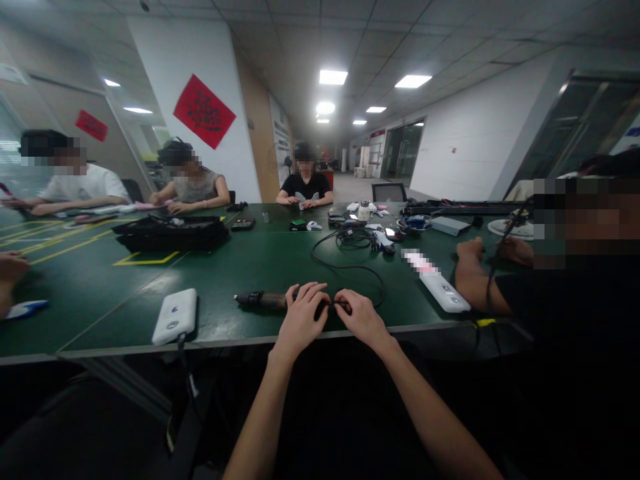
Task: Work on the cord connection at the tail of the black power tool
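Note:
A corded electric screwdriver (265,299) lies on the green table, its narrow metal tip pointing left. Draped over its rear end is my left hand (304,313), with the fingers curled around the body and the thumb near the cord end. Just to the right, my right hand (361,315) pinches the black cord (383,283) close to where it meets the tool. The exact join is partly hidden by my fingertips. From there the cord loops right and back across the table.
A white power bank (175,316) lies at the left front edge, another white power bank (445,292) at the right. Further back are a black tray (171,232) and a pile of cables and small parts (357,233). Several people sit around the table (240,267), one close on my right.

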A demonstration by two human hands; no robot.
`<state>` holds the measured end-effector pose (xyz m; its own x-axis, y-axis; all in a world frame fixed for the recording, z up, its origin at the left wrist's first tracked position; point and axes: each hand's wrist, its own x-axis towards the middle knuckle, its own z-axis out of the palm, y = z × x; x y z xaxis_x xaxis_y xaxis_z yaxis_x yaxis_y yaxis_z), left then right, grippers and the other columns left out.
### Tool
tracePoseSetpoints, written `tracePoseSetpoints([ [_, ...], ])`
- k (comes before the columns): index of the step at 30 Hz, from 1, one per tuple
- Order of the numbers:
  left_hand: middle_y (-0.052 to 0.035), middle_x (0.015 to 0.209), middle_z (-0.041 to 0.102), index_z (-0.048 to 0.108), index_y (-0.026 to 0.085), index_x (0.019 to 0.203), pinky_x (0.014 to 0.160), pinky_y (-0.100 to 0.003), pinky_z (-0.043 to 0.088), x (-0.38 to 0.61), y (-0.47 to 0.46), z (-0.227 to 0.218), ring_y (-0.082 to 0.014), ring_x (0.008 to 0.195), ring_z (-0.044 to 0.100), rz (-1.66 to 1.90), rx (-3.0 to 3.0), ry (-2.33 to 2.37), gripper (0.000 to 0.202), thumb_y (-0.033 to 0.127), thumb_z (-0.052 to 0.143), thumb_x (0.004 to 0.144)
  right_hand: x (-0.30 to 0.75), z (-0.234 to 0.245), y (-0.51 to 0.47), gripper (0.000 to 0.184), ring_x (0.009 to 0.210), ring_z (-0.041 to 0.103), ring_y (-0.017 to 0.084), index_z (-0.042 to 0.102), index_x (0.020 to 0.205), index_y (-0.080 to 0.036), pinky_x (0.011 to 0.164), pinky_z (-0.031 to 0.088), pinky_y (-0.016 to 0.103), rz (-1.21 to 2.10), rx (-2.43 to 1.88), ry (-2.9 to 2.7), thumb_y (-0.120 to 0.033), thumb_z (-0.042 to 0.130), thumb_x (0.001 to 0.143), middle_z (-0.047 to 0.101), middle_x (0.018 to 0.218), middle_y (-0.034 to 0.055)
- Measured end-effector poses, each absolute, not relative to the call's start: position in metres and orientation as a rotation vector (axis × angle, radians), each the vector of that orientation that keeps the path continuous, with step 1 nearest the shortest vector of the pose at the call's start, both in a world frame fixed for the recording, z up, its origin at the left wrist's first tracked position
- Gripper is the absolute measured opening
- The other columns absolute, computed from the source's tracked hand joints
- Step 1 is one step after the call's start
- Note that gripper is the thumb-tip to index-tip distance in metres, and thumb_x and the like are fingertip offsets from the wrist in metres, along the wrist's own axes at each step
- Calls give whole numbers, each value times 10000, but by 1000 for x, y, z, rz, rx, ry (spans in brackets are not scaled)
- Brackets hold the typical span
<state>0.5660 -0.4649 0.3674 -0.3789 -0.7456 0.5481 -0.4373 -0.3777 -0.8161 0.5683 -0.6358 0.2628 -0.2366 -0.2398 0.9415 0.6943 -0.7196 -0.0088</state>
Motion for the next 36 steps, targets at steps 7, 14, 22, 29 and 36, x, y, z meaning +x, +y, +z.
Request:
tracePoseSetpoints([
  [7, -16, 1398, 656, 681, 307, 1095, 1240, -539, 235, 570, -466, 369, -260, 1379, 523, -1837, -1588, 1591, 138, 240, 668, 975, 567, 262, -636, 129, 887, 663, 184, 652, 1048, -251, 821, 516, 289, -2008, -1427, -555, -157, 608, 970, 686, 1014, 26],
  [14, -21, 1352, 675, 676, 293, 1050, 1213, -529, 261, 571, -467, 368, -256, 1335, 550, -1858, -1604, 1578, 74, 278, 693, 979, 566, 262, -635, 121, 872, 653, 179, 654, 1035, -252, 807, 507, 282, -2015, -1433, -544, -159, 604, 976, 680, 1001, 21],
  [22, -17, 1394, 660, 679, 312, 1093, 1220, -532, 256, 568, -465, 369, -264, 1367, 529, -1819, -1578, 1584, 152, 228, 671, 966, 566, 262, -635, 129, 863, 651, 181, 660, 1036, -252, 801, 508, 287, -2020, -1433, -545, -156, 619, 960, 680, 996, 23],
  [29, -27, 1374, 669, 679, 297, 1075, 1192, -525, 300, 570, -465, 369, -260, 1348, 542, -1833, -1579, 1572, 113, 243, 656, 978, 567, 263, -636, 142, 889, 662, 185, 667, 1045, -257, 820, 520, 289, -2022, -1426, -554, -151, 628, 959, 684, 1014, 26],
  [36, -11, 1249, 737, 703, 332, 1154, 1226, -545, 228, 572, -466, 374, -247, 1198, 618, -1759, -1578, 1563, 163, 306, 672, 996, 570, 263, -637, 168, 889, 658, 181, 673, 1070, -253, 821, 524, 286, -2033, -1429, -562, -136, 624, 959, 684, 1018, 27],
])
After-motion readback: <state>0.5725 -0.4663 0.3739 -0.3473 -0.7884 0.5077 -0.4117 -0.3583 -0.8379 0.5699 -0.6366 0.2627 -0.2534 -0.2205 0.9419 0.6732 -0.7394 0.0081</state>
